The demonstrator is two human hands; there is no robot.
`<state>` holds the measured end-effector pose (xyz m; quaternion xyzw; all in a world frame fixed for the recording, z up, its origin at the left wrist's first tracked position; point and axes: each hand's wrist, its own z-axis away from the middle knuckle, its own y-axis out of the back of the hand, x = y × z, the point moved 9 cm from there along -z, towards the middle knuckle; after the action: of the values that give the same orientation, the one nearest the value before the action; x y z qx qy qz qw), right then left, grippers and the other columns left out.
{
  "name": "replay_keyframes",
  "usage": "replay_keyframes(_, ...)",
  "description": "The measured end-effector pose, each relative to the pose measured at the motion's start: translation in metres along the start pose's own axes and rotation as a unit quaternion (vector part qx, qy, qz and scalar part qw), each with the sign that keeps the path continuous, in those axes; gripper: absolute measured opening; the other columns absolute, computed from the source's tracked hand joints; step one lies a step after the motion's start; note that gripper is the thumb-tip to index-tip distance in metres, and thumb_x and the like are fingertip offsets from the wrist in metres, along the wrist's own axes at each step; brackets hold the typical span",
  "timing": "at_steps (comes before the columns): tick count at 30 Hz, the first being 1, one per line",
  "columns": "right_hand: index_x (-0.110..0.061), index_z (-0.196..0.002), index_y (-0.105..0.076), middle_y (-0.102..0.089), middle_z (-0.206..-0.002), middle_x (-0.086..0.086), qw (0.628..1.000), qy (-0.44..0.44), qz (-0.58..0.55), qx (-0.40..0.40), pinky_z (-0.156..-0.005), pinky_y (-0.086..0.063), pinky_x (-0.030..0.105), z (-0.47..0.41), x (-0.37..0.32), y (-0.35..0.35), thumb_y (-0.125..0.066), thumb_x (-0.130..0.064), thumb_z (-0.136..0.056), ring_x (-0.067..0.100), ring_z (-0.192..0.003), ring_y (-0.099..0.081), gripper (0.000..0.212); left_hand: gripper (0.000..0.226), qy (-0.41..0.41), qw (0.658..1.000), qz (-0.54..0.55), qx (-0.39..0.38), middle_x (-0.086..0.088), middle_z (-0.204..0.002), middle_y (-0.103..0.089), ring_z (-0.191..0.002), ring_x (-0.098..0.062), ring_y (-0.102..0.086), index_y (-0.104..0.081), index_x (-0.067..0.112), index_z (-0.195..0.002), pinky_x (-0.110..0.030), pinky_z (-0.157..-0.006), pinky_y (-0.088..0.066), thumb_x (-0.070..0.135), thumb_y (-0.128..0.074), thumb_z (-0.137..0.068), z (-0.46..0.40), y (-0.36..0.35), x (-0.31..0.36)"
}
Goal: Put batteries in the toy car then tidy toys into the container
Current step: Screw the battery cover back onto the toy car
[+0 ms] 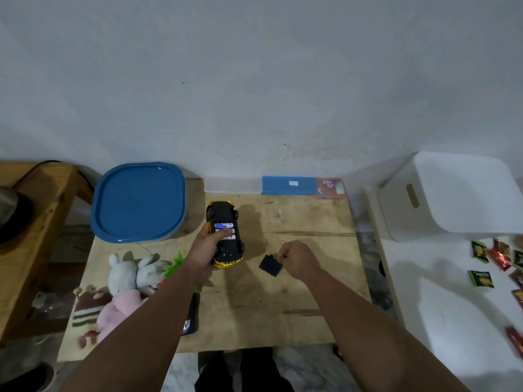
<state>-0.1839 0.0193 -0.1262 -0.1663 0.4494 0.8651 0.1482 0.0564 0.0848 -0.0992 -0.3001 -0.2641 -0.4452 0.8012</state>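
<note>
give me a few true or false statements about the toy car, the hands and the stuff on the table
1. The toy car lies upside down with batteries showing in its open compartment. True.
2. The left hand is empty. False: it holds the car.
3. The right hand holds the black battery cover. True.
4. The blue-lidded container is open. False: its lid is on.
5. The plush bunny is inside the container. False: it lies on the table, near the left edge.
</note>
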Motion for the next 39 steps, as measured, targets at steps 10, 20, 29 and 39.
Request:
replay_keyframes(10, -0.023, -0.062, -0.063, -0.061, -0.064, -0.008, 0.996, 0.067, -0.048, 0.033, -0.06, -0.044, 0.02, 0.026, -0.021, 0.041, -0.064, -0.002, -0.086, 0.003, -0.063, -0.055, 0.031, 0.041, 0.007, 0.998, 0.054, -0.035, -0.014, -0.104, -0.076, -0.085, -0.033, -0.075, -0.066, 0.018, -0.134, -0.042, -0.074, -0.061, 0.032, -0.07, -0.096, 0.036, 0.001, 0.021)
replay_keyframes(20, -0.004, -0.092, -0.073, -0.07, -0.077, -0.001, 0.956, 0.213, -0.2, -0.023, -0.055, -0.047, 0.014, 0.069, -0.143, 0.142, -0.07, -0.005, -0.092, -0.001, -0.058, -0.063, 0.003, 0.092, 0.024, 0.987, 0.013, -0.159, -0.023, -0.099, -0.07, -0.081, -0.036, -0.067, -0.072, 0.005, -0.128, -0.045, -0.081, -0.055, 0.082, -0.04, -0.089, 0.069, -0.042, 0.047)
replay_keyframes(29, -0.009, -0.095, -0.076, -0.073, -0.084, -0.001, 0.963, 0.242, -0.063, -0.097, -0.064, -0.05, 0.017, 0.076, -0.169, 0.124, -0.071, -0.009, -0.091, 0.006, -0.073, -0.066, 0.006, 0.097, 0.047, 0.98, -0.069, -0.179, -0.026, -0.106, -0.071, -0.093, -0.04, -0.066, -0.079, 0.013, -0.118, -0.059, -0.098, -0.05, 0.094, -0.04, -0.08, 0.074, -0.06, 0.047)
replay_keyframes(39, -0.006, -0.097, -0.075, -0.074, -0.09, 0.009, 0.967, 0.231, -0.067, -0.088, -0.063, -0.054, 0.017, 0.073, -0.167, 0.12, -0.071, -0.009, -0.091, 0.011, -0.074, -0.067, 0.008, 0.102, 0.042, 0.979, -0.088, -0.178, -0.023, -0.102, -0.072, -0.089, -0.038, -0.07, -0.073, 0.01, -0.126, -0.057, -0.096, -0.051, 0.095, -0.041, -0.079, 0.074, -0.064, 0.047)
